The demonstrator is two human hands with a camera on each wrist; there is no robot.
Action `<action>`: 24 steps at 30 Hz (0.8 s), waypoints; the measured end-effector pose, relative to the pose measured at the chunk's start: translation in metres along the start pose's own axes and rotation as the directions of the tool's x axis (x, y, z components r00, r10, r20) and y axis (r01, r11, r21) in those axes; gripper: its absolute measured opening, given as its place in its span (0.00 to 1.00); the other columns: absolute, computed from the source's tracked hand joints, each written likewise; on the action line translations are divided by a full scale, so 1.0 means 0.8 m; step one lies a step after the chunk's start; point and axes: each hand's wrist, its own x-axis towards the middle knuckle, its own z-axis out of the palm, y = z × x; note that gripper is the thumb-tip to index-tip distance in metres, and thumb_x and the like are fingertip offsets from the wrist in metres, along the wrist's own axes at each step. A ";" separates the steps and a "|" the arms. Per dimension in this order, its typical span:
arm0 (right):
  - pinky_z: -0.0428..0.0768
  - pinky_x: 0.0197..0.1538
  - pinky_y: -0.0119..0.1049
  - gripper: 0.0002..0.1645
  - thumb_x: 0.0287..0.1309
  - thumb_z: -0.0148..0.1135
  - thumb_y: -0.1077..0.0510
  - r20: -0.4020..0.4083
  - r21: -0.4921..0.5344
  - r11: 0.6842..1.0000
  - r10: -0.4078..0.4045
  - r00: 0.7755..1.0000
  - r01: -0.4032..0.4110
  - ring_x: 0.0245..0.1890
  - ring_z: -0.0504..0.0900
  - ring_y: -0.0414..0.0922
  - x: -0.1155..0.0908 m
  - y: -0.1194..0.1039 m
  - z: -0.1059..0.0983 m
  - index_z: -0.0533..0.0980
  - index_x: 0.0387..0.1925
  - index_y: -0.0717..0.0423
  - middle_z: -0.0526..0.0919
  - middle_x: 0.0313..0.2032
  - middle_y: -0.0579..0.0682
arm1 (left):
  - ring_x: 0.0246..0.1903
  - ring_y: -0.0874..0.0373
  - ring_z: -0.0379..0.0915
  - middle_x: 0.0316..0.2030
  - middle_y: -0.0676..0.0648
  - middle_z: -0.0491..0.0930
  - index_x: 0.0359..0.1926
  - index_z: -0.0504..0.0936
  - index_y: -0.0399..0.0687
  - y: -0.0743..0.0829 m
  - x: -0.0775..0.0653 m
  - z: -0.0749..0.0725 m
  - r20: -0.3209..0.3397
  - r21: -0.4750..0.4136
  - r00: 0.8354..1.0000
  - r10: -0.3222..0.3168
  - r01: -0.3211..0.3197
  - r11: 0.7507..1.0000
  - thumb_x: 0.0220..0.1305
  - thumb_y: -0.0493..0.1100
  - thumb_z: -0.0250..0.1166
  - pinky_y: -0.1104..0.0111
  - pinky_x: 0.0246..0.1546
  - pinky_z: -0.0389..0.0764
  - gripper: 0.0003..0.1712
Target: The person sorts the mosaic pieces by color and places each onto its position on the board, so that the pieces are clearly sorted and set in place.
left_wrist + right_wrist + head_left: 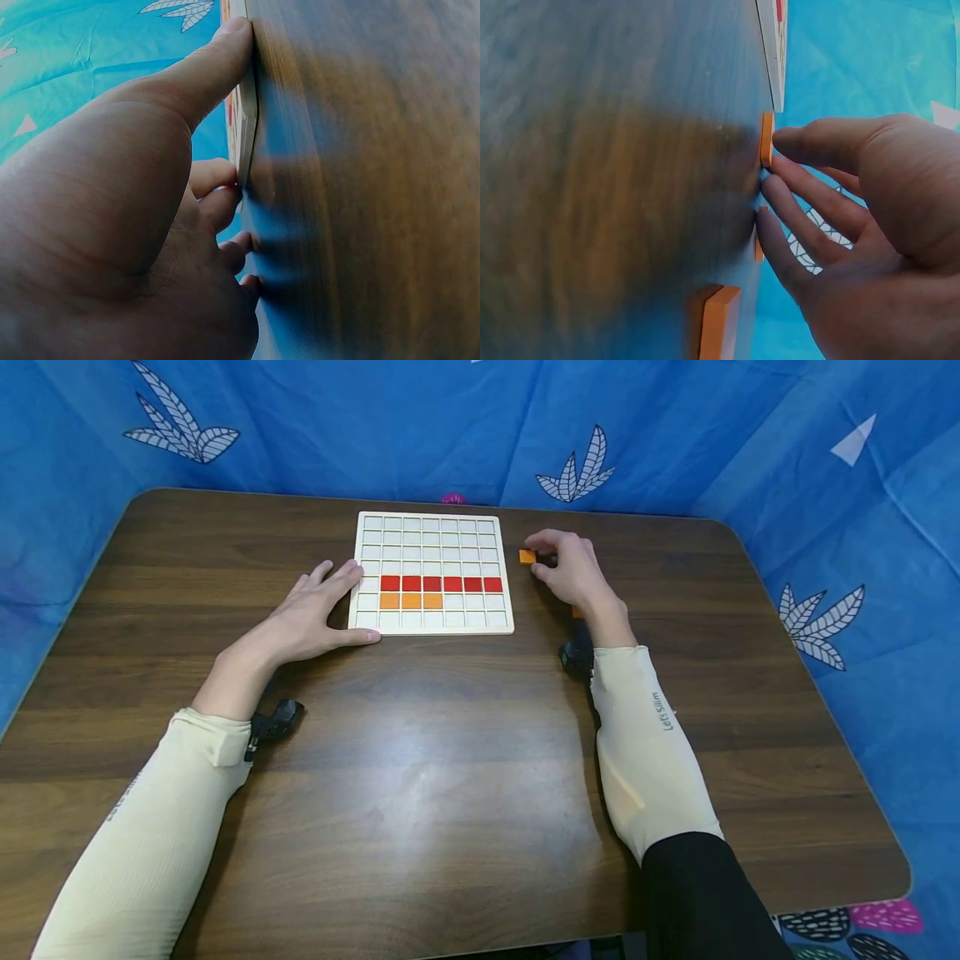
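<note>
A white grid board [435, 631] lies flat on the table, with a row of several red tiles [432, 584] and, below it, three orange tiles [411, 601]. My left hand [307, 618] rests along the board's left edge, fingers spread and thumb at the lower left corner. Right of the board, my right hand [573, 568] pinches a loose orange tile [527, 557] by its edges between thumb and forefinger. In the right wrist view that tile is close to the tabletop, the thumb [802, 142] against it and the other fingers loosely bent.
Another orange tile [577, 612] shows partly from under my right wrist. In the right wrist view, an orange tile [720, 322] lies nearer the camera, and one more [760, 244] sits behind the fingertips. A blue patterned cloth [480, 427] hangs behind the brown table [420, 827].
</note>
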 end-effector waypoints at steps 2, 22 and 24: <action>0.73 0.74 0.43 0.24 0.74 0.63 0.62 -0.002 0.005 1.000 -0.001 1.000 0.001 0.63 0.76 0.51 0.000 -0.001 0.001 0.78 0.68 0.52 0.81 0.66 0.53 | 0.84 0.38 0.23 0.86 0.46 0.35 0.86 0.42 0.48 0.000 0.000 0.000 0.001 0.001 1.000 0.001 -0.001 1.000 0.66 0.69 0.69 0.41 0.82 0.30 0.65; 0.80 0.64 0.40 0.19 0.68 0.67 0.62 0.000 -0.036 0.999 -0.024 1.000 0.024 0.54 0.76 0.48 0.000 -0.005 0.002 0.84 0.59 0.55 0.84 0.57 0.53 | 0.84 0.38 0.23 0.86 0.45 0.36 0.86 0.42 0.47 0.001 -0.001 -0.001 0.006 0.002 1.000 -0.001 0.001 1.000 0.66 0.69 0.68 0.42 0.83 0.30 0.64; 0.80 0.63 0.40 0.19 0.68 0.68 0.61 0.002 -0.036 0.999 -0.026 1.000 0.026 0.53 0.76 0.48 0.000 -0.005 0.001 0.84 0.59 0.55 0.85 0.56 0.53 | 0.84 0.38 0.23 0.86 0.45 0.36 0.86 0.42 0.47 0.001 -0.001 -0.001 0.005 0.002 1.000 0.000 0.000 1.000 0.66 0.69 0.68 0.42 0.83 0.30 0.64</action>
